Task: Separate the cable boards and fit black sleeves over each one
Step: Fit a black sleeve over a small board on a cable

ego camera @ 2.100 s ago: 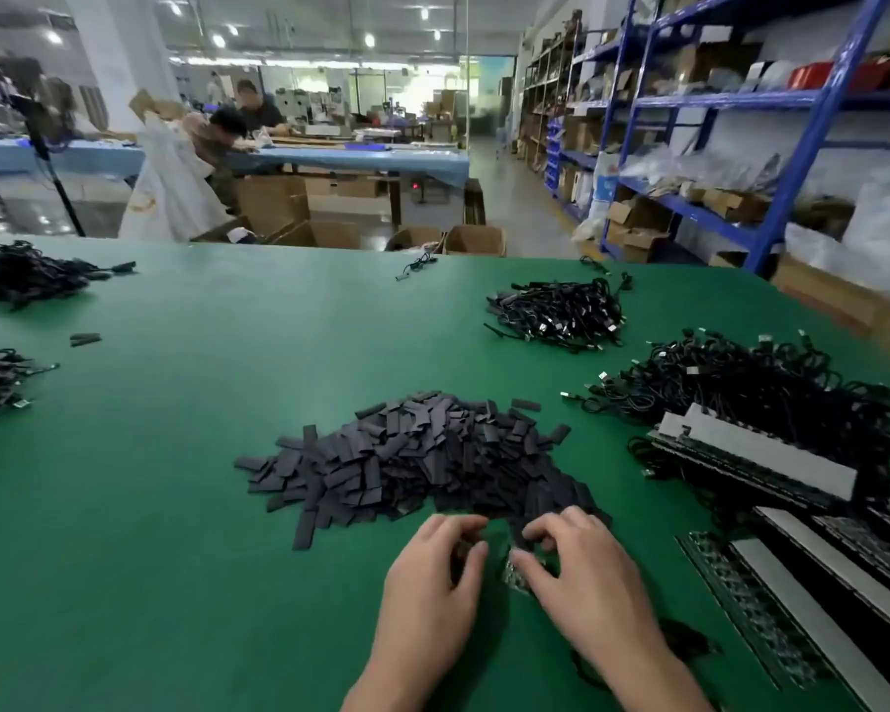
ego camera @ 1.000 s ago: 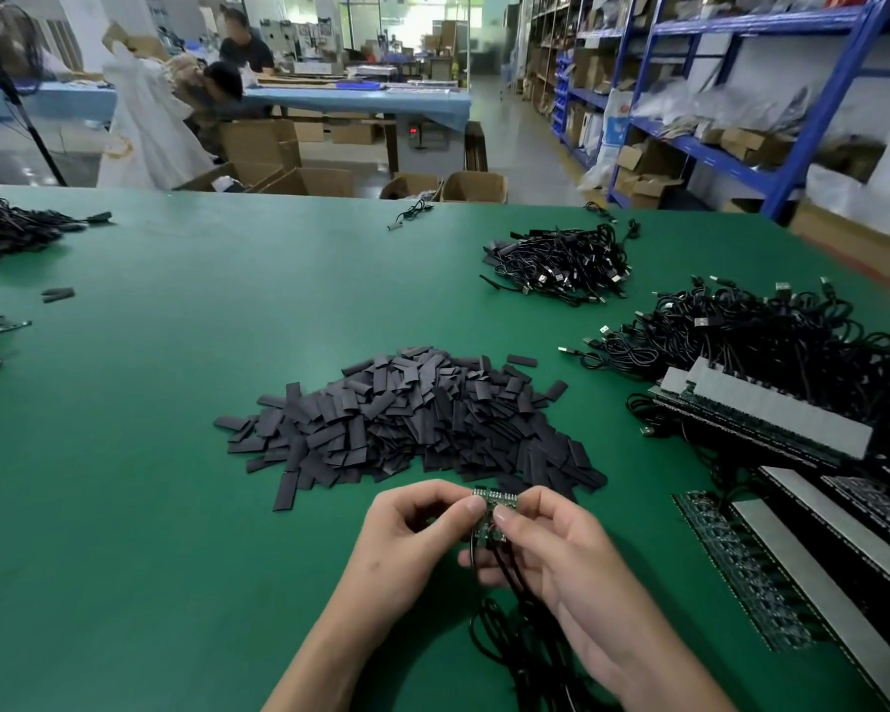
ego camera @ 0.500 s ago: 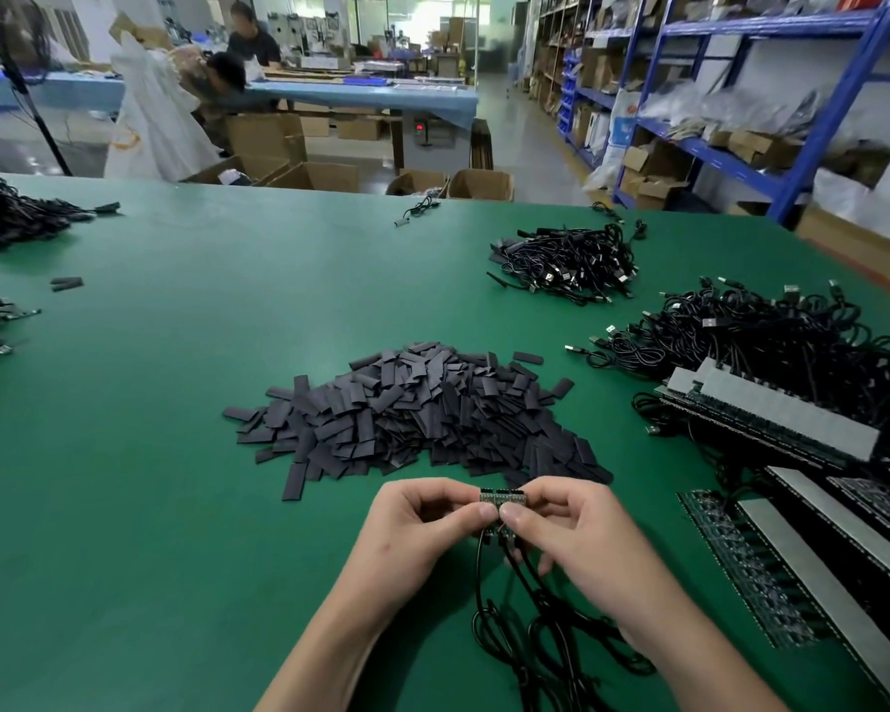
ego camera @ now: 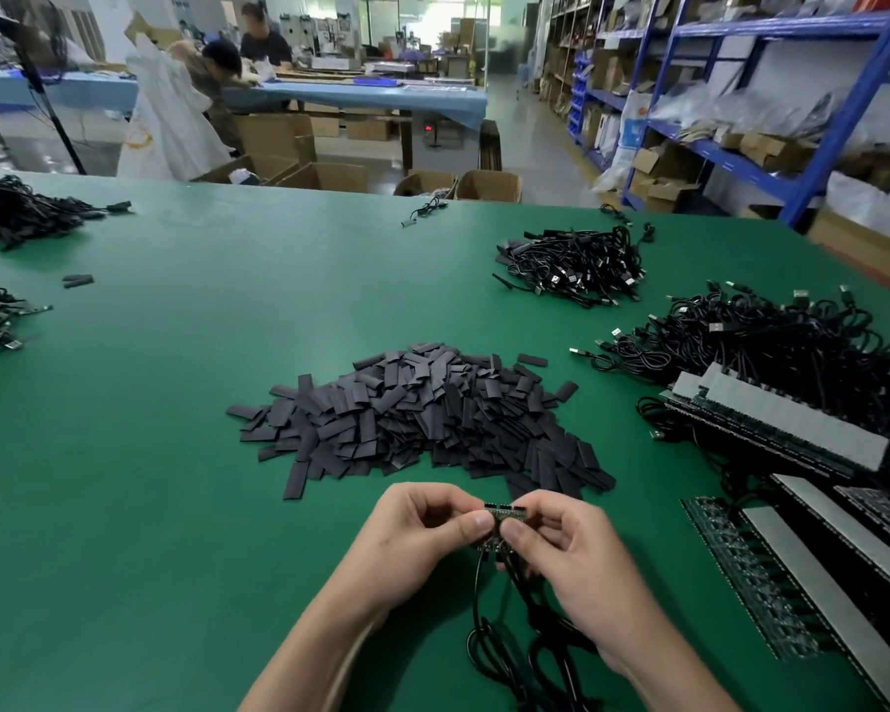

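A small strip of joined green cable boards is pinched between both thumbs and forefingers, just above the green table. My left hand grips its left end and my right hand grips its right end. Black cables hang from the boards and coil on the table between my wrists. A large heap of flat black sleeves lies just beyond my hands.
Long panels of unseparated boards with white backing and tangled cables fill the right side. A cable pile lies farther back, with more cable piles at the far left. The green table spreads to the left.
My hands lifted the board strip with its cables off the table near the sleeve heap and now hold it raised, gripped at both ends. The cables trail down between my wrists.
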Demonstrator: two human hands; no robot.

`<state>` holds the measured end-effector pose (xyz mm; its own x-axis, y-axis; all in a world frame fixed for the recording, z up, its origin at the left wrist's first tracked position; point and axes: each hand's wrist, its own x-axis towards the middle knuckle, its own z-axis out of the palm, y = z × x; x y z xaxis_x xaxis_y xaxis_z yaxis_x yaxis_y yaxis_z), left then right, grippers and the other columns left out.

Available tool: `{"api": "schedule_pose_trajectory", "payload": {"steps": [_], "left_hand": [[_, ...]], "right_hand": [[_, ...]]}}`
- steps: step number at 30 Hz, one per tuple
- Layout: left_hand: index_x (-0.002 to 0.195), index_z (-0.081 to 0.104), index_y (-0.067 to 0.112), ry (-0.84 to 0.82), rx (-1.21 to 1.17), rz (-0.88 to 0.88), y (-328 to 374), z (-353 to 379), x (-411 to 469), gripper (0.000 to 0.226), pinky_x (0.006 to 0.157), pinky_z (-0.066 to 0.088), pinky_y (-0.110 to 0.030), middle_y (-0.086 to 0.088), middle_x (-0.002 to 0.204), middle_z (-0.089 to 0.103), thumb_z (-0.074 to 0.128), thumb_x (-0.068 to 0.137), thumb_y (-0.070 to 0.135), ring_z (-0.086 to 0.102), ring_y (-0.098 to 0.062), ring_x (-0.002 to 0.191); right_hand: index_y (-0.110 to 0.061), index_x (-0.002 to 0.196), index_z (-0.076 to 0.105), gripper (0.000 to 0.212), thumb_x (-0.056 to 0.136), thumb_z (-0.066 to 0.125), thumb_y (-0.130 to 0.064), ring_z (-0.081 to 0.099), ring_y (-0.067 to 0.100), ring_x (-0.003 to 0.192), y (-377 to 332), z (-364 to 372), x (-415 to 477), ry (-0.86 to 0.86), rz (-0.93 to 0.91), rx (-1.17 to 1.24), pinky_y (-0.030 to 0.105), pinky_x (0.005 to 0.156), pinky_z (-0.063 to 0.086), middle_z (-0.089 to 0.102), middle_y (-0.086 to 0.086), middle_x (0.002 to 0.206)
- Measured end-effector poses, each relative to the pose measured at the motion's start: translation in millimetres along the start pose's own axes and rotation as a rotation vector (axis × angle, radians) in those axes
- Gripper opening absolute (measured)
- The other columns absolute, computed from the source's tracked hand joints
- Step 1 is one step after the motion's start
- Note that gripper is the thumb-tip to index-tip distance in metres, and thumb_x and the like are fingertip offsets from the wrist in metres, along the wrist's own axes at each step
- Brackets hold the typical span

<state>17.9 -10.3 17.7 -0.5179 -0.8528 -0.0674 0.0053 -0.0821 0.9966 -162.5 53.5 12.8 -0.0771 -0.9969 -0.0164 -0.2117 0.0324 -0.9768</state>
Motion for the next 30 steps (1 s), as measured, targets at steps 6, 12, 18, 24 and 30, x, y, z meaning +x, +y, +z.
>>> {"api": "schedule_pose_trajectory", "payload": {"steps": [6,12,18,24,30], "left_hand": [[0.08,0.079,0.015,-0.052,-0.051,-0.026,3.3,-3.8,-1.2,0.008,0.062,0.046,-0.017,-0.002,0.074,0.07,0.077,0.085,0.021,0.059,-0.008,0.064],[0.087,0.08,0.01,-0.058,-0.15,-0.021,2.7,-5.5,0.1,0.011,0.072,0.051,-0.024,-0.008,0.083,0.073,0.077,0.085,0.02,0.063,-0.015,0.074],[0.085,0.08,0.015,0.088,-0.092,0.049,-0.5,-7.8,1.9,0.031,0.071,0.048,-0.015,0.001,0.079,0.072,0.083,0.077,0.045,0.062,-0.007,0.074],[0.084,0.079,0.016,0.153,-0.16,0.168,-3.4,-6.4,1.3,0.027,0.074,0.05,-0.017,0.004,0.08,0.072,0.082,0.077,0.042,0.064,-0.007,0.078],[0.077,0.08,0.02,0.156,-0.069,0.287,-2.1,11.2,2.4,0.015,0.075,0.048,-0.022,0.004,0.086,0.067,0.079,0.075,0.034,0.06,-0.013,0.082]], "right_hand": [[-0.024,0.088,0.075,0.015,0.097,0.07,-0.013,0.074,0.018,0.077,-4.9,2.9,-0.6,-0.007,0.012,0.1,0.027,0.073,0.058,0.076,0.006,0.083],[-0.022,0.091,0.078,0.012,0.095,0.069,-0.015,0.071,0.016,0.077,-10.6,9.3,-2.0,-0.015,0.01,0.26,0.027,0.07,0.06,0.075,0.005,0.085],[-0.034,0.086,0.071,0.014,0.097,0.07,-0.025,0.07,0.009,0.072,-3.1,-2.6,0.0,0.193,0.022,-0.154,0.028,0.071,0.058,0.073,-0.006,0.077],[-0.039,0.12,0.067,0.023,0.098,0.062,-0.041,0.055,-0.006,0.108,-6.9,1.5,-7.0,0.231,-0.155,-0.567,0.01,0.085,0.041,0.057,-0.029,0.109],[-0.038,0.088,0.072,0.013,0.096,0.063,-0.045,0.064,0.0,0.082,-21.5,14.6,-15.2,0.093,-0.206,-0.22,0.015,0.07,0.046,0.07,-0.016,0.087]]}}
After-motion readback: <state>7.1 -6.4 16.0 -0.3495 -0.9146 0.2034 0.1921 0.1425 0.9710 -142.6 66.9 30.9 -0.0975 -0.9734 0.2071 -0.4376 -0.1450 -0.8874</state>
